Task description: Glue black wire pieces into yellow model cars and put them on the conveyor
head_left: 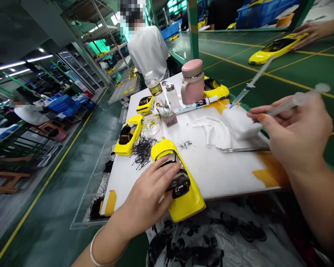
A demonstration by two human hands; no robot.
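L hand (151, 187) grips the yellow car body (187, 202) from its left, fingers over the dark roof. R hand (300, 129) pinches a clear syringe (285, 105) — well apart, to the car's right. Car's long axis runs far-to-near, approx. lengthwise toward the wearer, near end past the white board's (225, 178) edge — L hand nearer.
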